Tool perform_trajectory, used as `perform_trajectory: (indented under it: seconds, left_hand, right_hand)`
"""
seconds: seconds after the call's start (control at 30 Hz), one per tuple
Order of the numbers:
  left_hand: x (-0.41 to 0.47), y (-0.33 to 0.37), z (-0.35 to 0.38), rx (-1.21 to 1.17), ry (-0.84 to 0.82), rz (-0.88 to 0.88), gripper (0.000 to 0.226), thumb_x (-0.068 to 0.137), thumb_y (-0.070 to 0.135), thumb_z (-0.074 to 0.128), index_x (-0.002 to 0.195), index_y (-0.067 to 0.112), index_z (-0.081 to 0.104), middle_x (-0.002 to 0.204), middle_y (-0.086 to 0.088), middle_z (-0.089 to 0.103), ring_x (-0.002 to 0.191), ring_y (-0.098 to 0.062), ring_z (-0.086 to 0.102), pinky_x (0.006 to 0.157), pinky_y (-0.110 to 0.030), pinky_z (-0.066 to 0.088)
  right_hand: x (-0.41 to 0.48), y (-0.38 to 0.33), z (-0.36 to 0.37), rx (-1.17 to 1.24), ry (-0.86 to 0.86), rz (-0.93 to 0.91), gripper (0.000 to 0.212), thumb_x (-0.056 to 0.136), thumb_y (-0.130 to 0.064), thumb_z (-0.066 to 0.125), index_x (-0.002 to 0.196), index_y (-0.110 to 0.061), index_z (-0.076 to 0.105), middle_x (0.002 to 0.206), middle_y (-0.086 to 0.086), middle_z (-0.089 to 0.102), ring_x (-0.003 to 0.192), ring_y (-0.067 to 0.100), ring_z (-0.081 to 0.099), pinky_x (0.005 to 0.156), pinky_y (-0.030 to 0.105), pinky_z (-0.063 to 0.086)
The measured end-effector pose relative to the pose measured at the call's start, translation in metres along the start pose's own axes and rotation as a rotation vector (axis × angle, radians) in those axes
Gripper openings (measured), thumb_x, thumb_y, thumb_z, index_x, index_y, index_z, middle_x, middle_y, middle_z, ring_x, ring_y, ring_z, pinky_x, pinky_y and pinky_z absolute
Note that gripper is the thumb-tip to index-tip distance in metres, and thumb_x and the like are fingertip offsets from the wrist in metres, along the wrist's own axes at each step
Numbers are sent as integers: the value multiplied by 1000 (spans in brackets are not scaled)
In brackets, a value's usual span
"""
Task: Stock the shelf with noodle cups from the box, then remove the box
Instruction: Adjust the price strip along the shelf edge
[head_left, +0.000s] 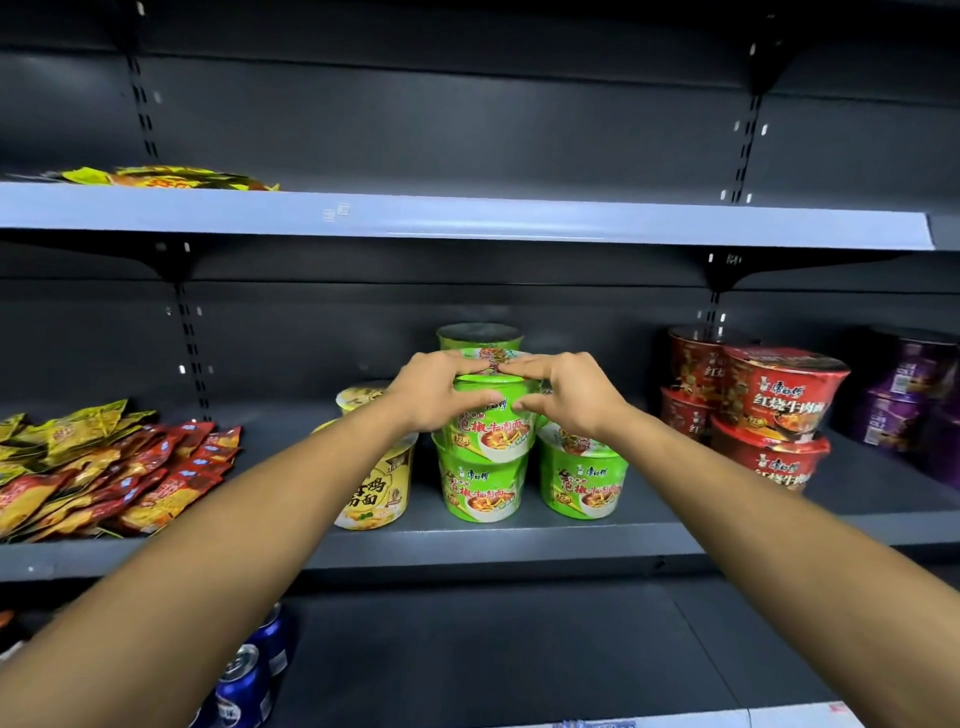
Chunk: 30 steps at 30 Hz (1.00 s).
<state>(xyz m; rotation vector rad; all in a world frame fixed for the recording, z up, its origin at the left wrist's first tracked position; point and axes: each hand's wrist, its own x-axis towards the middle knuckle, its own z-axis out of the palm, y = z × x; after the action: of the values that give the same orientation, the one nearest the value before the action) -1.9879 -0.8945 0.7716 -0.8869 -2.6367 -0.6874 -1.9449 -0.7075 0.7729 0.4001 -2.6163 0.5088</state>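
A green noodle cup (491, 428) sits stacked on a lower green cup (480, 491) in the middle of the dark shelf (519, 540). My left hand (434, 392) grips its left side and my right hand (569, 397) grips its right side, fingers curled over the lid. Another green cup (582, 480) stands to the right on the shelf, and one more green cup (479, 336) rises behind the held one. Yellow noodle cups (376, 491) stand to the left, partly hidden by my left forearm. The box is not in view.
Red noodle cups (779, 400) are stacked at the right, purple cups (906, 395) beyond them. Snack packets (104, 467) lie piled at the left. Blue cans (249, 675) stand on the shelf below. The upper shelf (467, 218) holds yellow packets (171, 176) at left.
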Motion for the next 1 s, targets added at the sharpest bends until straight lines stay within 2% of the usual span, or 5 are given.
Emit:
perform_trajectory:
  seconds: [0.23,0.57,0.77,0.87,1.0]
  left_hand:
    - [7,-3,-2,27,12,17,52,86,39,66,134,23,54,141,-5,51,132,-22,43,109,-29,33]
    - [14,-6,-1,6,-48,-77,54,89,39,63,139,30,47,140,-13,48,136,-28,31,104,-27,29]
    - [18,-9,-7,70,-137,-77,65,87,30,68,144,32,38,154,-15,27,142,-27,24,109,-23,22]
    - [21,-9,-10,176,-170,-44,69,87,27,68,147,28,34,156,-9,25,146,-29,16,113,-27,14]
    - [24,-11,-10,277,-143,6,65,88,30,67,146,25,38,148,-4,44,137,-27,36,111,-33,30]
  right_hand:
    - [12,1,6,-28,5,7,54,79,-23,75,130,-22,57,132,0,59,124,16,52,106,27,38]
    - [20,0,10,-105,4,1,55,80,-26,74,132,-22,56,133,-2,58,123,17,52,104,29,38]
    - [25,3,11,-148,-31,27,58,81,-30,73,135,-26,52,135,-2,57,124,20,51,104,31,40]
    - [27,2,10,-201,-59,35,60,82,-33,71,138,-26,49,136,-1,56,125,21,51,103,31,41]
    - [28,4,9,-220,-73,35,60,84,-32,70,139,-25,48,138,-1,53,126,22,50,103,28,40]
